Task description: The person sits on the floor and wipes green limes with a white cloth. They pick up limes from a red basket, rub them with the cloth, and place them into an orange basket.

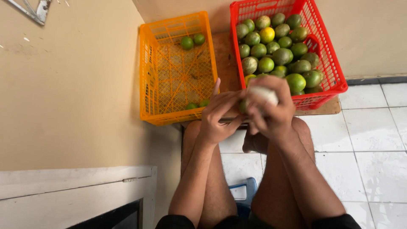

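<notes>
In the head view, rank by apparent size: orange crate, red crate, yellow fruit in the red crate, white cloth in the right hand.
1. Orange crate and red crate: look alike, not ranked.
2. White cloth in the right hand.
3. Yellow fruit, slightly smaller, farther away, so unsure.
</notes>
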